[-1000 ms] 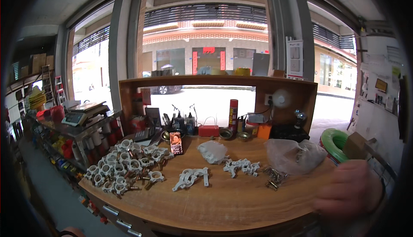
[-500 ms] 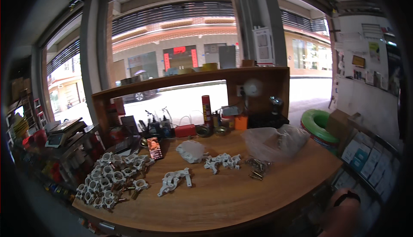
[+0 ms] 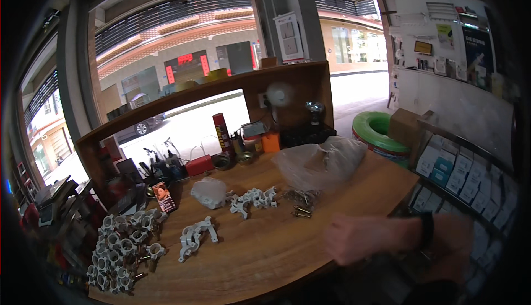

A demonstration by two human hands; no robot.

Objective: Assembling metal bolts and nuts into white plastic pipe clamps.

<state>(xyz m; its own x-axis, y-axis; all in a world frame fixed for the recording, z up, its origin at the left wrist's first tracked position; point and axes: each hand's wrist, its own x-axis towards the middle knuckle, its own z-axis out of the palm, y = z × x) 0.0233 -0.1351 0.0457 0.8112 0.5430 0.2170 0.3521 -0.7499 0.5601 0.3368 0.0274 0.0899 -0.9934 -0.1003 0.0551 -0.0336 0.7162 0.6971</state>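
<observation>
My right hand [image 3: 349, 241], with a black band on the wrist, is over the front right edge of the wooden table [image 3: 260, 249]. Its fingers are smeared by motion, so their hold cannot be made out. Nearest to it lies a small heap of brass-coloured screws [image 3: 301, 212]. Two groups of white pipe clamps, one in the middle [image 3: 196, 238] and one farther back [image 3: 253, 200], rest on the wood. A large pile of round white clamps [image 3: 119, 249] with screws among them covers the left end. My left hand is out of view.
A large clear plastic bag [image 3: 315, 164] and a smaller white bag [image 3: 209, 192] lie toward the back. Behind them stand a red spray can [image 3: 221, 133], a red box [image 3: 198, 165] and an orange container [image 3: 270, 142]. Green coiled hose [image 3: 371, 129] and a rack of boxes [image 3: 462, 169] are at right.
My right hand has come up from the lower right to the table's front edge. The view has turned to the right, shifting the table leftward. The clamps and screws lie as before.
</observation>
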